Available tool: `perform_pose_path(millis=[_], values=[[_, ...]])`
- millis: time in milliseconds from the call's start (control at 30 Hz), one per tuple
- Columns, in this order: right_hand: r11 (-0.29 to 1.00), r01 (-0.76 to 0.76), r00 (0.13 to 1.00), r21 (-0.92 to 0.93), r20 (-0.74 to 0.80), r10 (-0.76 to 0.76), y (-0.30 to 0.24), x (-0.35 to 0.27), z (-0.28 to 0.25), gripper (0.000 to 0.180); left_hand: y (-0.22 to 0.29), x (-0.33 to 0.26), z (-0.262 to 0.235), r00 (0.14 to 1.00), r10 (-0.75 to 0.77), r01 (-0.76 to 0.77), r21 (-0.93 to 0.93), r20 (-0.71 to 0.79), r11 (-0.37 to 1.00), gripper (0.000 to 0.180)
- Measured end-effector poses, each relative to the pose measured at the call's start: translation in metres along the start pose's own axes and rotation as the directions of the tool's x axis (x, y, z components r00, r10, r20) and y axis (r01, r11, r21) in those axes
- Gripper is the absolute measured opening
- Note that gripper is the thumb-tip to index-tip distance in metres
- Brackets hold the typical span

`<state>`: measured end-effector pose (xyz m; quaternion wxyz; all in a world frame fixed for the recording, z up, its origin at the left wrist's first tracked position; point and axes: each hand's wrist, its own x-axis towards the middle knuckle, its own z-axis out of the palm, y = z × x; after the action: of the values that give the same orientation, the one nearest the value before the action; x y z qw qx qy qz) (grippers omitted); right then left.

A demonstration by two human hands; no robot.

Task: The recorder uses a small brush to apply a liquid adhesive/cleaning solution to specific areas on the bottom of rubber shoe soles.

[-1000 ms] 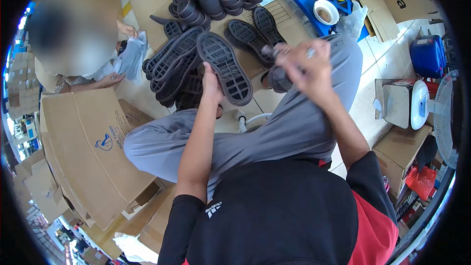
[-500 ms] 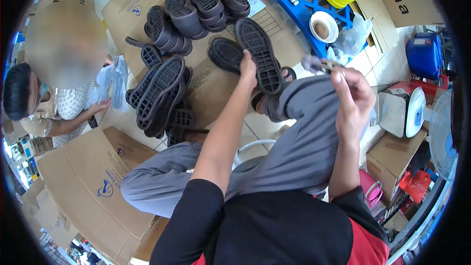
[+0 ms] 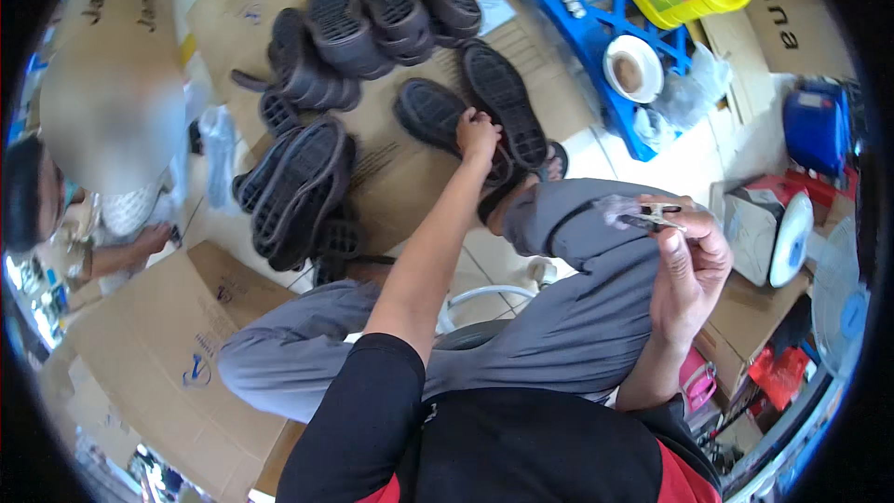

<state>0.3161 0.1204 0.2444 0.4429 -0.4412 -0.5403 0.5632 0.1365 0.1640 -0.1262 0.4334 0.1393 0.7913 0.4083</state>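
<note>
— Which one have you got hold of?

— The long black rubber shoe sole with the ridged tread [image 3: 507,102], lying tread-up on the flat brown cardboard sheet [image 3: 391,177] in front of my knees. My left hand [image 3: 477,133] is stretched out and closed on its near end, just beside another dark sole [image 3: 430,114].

— And the other hand?

— My right hand [image 3: 687,265] is up by my knee, fingers curled round a small metal tool [image 3: 656,216]; I can't tell exactly what kind.

— How would you handle it well?

— I'd pinch the sole firmly at the end so it doesn't flop, and lift it clear of its neighbour rather than drag it. I'd keep the tool pointed away from my grey trouser leg [image 3: 577,317]. The stacked black soles [image 3: 372,28] farther back and the pile on the left [image 3: 298,191] are best left undisturbed.
</note>
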Motion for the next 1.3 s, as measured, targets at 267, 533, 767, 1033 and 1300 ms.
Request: perform_pose_path(millis=[267,533,767,1033,1300], values=[[0.998,0.027,0.994,-0.056,-0.104,-0.033,0.0,-0.007,0.005,0.007,0.042,-0.05,-0.209,0.906,-0.411,0.071,-0.924,-0.097,0.375,0.09],[0.963,0.22,0.927,0.158,-0.341,-0.156,-0.001,-0.009,-0.014,0.007,0.06,-0.093,-0.242,0.945,-0.326,0.188,-0.832,0.01,0.521,0.032],[0.879,0.243,0.784,-0.41,-0.451,-0.428,0.047,0.068,-0.112,0.015,0.072,-0.292,-0.332,0.956,-0.189,0.253,-0.31,0.223,0.916,0.031],[0.293,-0.027,0.955,-0.956,-0.111,-0.274,0.181,0.145,-0.128,0.014,0.15,-0.387,-0.387,0.782,0.581,-0.56,0.156,-0.227,0.814,0.032],[0.214,-0.033,0.957,-0.976,-0.093,-0.275,0.189,0.154,-0.138,0.014,0.171,-0.37,-0.378,0.895,0.425,-0.445,-0.217,-0.134,0.869,0.041]])
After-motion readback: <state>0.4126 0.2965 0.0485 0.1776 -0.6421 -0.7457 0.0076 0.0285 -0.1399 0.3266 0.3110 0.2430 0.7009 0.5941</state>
